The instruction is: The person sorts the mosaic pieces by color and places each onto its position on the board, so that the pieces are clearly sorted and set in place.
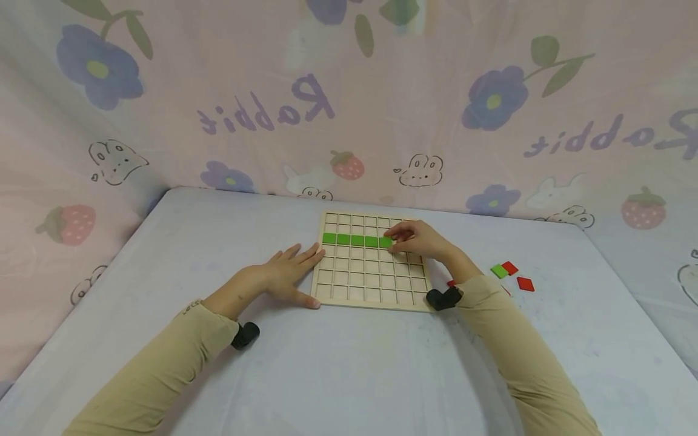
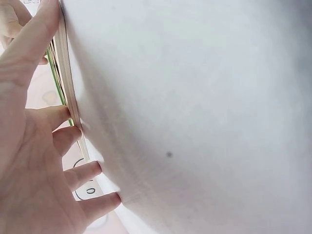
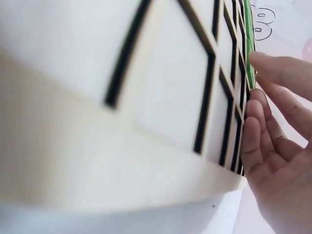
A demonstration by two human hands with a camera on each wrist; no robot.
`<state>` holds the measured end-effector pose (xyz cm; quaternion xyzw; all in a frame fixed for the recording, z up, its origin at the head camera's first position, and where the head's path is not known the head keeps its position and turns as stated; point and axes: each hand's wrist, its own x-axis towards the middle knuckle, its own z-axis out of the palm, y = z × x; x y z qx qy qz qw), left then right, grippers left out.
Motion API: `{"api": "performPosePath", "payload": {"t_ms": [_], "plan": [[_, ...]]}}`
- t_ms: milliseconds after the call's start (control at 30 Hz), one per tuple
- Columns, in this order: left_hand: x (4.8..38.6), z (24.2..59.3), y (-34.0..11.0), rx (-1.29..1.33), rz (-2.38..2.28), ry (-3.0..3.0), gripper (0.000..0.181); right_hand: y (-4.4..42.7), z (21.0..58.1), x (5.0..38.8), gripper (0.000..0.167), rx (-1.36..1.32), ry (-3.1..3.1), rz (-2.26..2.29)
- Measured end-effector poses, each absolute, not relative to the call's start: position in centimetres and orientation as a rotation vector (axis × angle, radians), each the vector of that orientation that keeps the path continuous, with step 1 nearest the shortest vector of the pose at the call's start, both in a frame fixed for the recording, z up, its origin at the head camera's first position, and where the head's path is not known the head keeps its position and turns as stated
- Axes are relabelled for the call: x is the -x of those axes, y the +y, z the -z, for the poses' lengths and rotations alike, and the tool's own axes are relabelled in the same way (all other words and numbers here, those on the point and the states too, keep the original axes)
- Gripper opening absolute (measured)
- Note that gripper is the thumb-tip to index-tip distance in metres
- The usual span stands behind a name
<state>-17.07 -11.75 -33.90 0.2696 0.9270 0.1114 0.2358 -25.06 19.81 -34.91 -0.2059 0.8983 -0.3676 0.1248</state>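
A wooden grid board (image 1: 357, 281) lies on the table with a row of several green square tiles (image 1: 350, 240) in its cells, third row from the far edge. At the right end of that row, my right hand (image 1: 418, 239) pinches a green tile (image 1: 385, 242) between thumb and fingers, low at its cell. The right wrist view shows those fingertips at the thin green edge (image 3: 250, 44). Spread fingers of my left hand (image 1: 286, 275) rest along the board's left side, the thumb by its near left corner. In the left wrist view the left hand (image 2: 36, 161) touches the board's rim (image 2: 66, 63).
Loose red tiles (image 1: 526, 284) and a green tile (image 1: 499, 271) lie on the table right of the board. Another red tile (image 1: 451, 283) shows partly beside the right wrist. A printed curtain (image 1: 371, 109) stands behind the white table (image 1: 349, 375).
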Motion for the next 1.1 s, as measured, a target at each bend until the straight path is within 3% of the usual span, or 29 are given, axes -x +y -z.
{"api": "performPosePath", "payload": {"t_ms": [1100], "plan": [[17.1,34.1,-11.8,-0.742,-0.307,2.553,0.103,25.8,34.2,22.1,0.042,0.383,2.667,1.134]]}}
